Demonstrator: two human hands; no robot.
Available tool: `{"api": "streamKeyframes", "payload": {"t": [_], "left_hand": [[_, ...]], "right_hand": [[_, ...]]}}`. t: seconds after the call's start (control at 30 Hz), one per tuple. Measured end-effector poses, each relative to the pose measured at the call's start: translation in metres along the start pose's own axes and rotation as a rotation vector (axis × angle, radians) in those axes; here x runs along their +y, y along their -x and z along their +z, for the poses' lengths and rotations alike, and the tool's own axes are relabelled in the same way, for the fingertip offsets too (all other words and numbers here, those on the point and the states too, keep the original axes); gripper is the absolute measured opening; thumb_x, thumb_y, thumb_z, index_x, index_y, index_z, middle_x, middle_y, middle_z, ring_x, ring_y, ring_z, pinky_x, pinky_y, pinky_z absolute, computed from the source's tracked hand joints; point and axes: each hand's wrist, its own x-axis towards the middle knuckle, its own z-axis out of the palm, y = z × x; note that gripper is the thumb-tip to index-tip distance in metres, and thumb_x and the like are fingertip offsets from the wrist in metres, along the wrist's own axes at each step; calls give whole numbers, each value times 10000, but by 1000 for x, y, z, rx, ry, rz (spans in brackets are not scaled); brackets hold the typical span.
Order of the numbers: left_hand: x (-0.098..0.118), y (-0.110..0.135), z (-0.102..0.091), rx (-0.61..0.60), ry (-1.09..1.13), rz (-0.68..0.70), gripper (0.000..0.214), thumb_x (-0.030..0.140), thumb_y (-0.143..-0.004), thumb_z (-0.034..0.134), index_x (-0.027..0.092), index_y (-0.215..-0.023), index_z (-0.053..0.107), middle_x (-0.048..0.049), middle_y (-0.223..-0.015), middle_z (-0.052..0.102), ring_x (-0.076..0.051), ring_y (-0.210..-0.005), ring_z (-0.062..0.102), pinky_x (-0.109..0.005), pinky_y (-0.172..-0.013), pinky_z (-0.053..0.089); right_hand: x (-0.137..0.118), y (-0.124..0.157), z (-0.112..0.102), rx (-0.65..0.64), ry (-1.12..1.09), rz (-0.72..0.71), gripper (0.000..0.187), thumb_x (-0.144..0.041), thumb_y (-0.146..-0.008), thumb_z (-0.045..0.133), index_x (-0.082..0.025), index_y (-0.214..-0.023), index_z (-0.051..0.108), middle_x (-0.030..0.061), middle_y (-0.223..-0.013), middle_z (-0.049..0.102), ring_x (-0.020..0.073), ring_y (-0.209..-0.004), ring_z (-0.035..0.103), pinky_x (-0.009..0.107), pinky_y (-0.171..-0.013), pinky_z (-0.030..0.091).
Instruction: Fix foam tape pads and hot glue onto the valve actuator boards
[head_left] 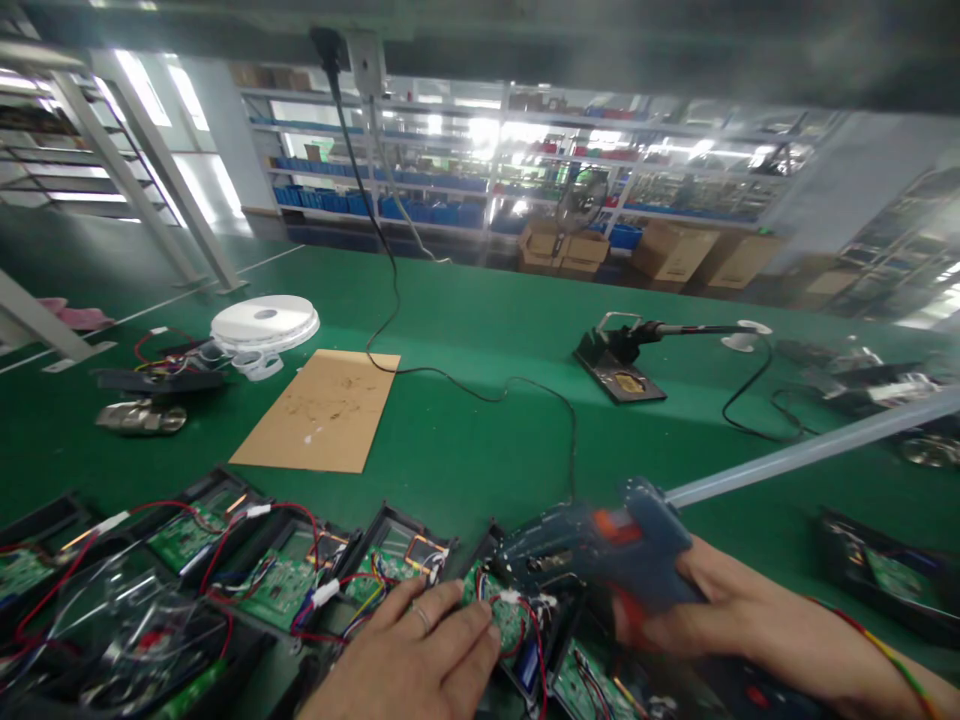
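Note:
A dark blue hot glue gun [645, 550] with orange parts is in my right hand [712, 610], whose fingers wrap round its handle. A long translucent glue stick [810, 450] juts from its back. The nozzle points left and down, over a black housing with a green circuit board [508, 625] and red wires. My left hand [420, 650], a ring on one finger, rests with fingers stretched across the housings just left of the nozzle. Beside it lies another open housing with a circuit board [375, 575]. Whether the nozzle touches the board I cannot tell.
More wired housings [277, 580] line the front left, with clear plastic parts [142, 610]. Behind them lie a brown board [322, 415], white round discs [265, 318] and a metal fitting [142, 418]. A soldering iron stand [619, 365] stands behind the gun. A black cable [480, 397] crosses the green table.

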Motion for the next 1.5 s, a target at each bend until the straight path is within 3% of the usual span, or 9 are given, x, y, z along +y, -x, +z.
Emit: {"api": "streamKeyframes", "payload": {"t": [0.17,0.33,0.57,1.0,1.17,1.3,1.5], "left_hand": [[1,-1,-3,22,2,-18,302,349,-1027,420,295,-1205,658,65,-1208,706,-202,-1082,636,-369,-921,473],[1,2,-2,-32,17,-14,314,378,-1015,444,293,-1247,637,58,-1246,692,-210,-1111,629,-378,-943,478],[1,8,-3,-198,87,-24,436,466,-977,429,293,-1352,568,24,-1321,654,-254,-1183,604,-433,-974,518],[1,6,-1,-234,112,-59,415,411,-965,482,298,-1355,570,4,-1319,655,-274,-1197,610,-463,-981,532],[-1,-15,-28,-170,18,6,340,374,-992,443,264,-1238,650,34,-1244,694,-245,-1083,676,-417,-862,586],[-8,-35,-57,-243,-21,114,322,343,-996,453,228,-1223,651,49,-1244,690,-214,-1043,699,-350,-804,603],[-7,-30,-50,-268,80,33,331,364,-975,513,246,-1260,636,18,-1260,684,-244,-1090,681,-400,-876,583]], "right_hand": [[0,-1,-1,12,48,-2,328,-400,-689,738,-169,-915,680,29,-871,639,205,-812,574,309,-716,458],[2,-3,0,33,35,-22,427,-451,-686,744,-171,-1000,671,56,-959,639,247,-903,571,345,-777,473],[0,-4,2,26,28,-11,391,-443,-672,741,-166,-933,654,43,-892,615,222,-836,556,316,-727,465],[-18,3,7,-6,62,4,340,-427,-682,693,-161,-886,635,30,-819,609,190,-750,519,305,-684,418],[-15,6,5,49,130,8,327,-417,-670,699,-164,-871,648,44,-842,615,212,-788,546,317,-703,448],[-14,8,3,29,140,0,310,-414,-678,693,-166,-858,647,41,-823,609,207,-770,547,312,-693,454],[-14,9,3,43,157,13,360,-429,-687,684,-163,-926,646,54,-864,612,206,-770,546,304,-674,461]]}}
